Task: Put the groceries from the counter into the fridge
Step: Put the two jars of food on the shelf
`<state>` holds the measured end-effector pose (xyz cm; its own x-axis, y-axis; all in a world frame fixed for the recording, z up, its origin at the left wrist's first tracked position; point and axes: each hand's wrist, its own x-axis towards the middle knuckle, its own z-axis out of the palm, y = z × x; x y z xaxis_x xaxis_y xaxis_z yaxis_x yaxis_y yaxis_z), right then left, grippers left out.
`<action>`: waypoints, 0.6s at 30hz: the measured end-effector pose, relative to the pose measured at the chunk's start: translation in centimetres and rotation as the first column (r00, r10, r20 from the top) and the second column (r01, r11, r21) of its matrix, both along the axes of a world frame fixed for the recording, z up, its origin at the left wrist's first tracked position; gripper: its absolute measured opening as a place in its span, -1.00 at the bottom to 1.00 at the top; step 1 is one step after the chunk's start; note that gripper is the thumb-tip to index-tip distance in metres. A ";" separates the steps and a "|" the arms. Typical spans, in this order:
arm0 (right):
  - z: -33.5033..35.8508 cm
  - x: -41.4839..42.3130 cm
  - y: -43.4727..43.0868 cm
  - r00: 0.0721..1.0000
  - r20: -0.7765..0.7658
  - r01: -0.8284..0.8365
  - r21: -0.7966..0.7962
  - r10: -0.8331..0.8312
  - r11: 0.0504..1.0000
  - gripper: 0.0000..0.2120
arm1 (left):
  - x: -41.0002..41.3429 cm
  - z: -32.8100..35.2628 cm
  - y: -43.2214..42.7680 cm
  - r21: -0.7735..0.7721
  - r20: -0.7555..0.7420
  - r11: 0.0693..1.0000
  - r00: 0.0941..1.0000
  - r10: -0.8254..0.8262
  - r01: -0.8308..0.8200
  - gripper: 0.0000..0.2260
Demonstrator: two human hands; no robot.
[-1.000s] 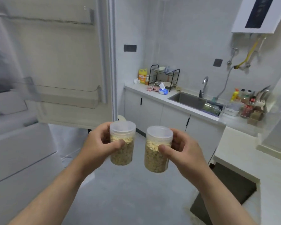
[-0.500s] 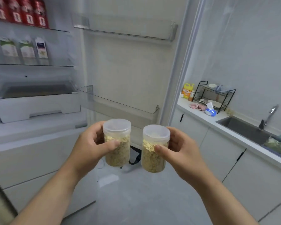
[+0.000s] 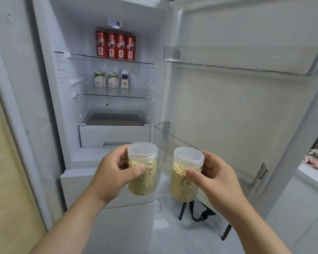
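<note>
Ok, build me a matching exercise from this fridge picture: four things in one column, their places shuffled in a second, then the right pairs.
Things
1. red cans
2. cartons
3. left jar
4. right jar

Places
A. gripped by the right hand
B. on the upper glass shelf
C. gripped by the left hand
D. on the lower glass shelf

Pairs: 1-B, 2-D, 3-C, 4-A
</note>
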<state>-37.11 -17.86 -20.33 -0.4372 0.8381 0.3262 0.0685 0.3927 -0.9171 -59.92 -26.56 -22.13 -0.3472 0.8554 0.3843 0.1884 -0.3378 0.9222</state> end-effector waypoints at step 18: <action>4.3 -9.1 10.2 0.962 -0.044 -0.266 0.070 0.270 0.961 -0.71 | -4.8 4.7 4.3 0.066 -0.072 0.947 0.945 0.319 -0.315 -0.54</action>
<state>-46.16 -7.69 -16.06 -0.6239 0.6698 0.4028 -0.0950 0.4465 -0.8897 -64.68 -22.27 -17.38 -0.5632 0.6840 0.4636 0.3667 -0.2958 0.8821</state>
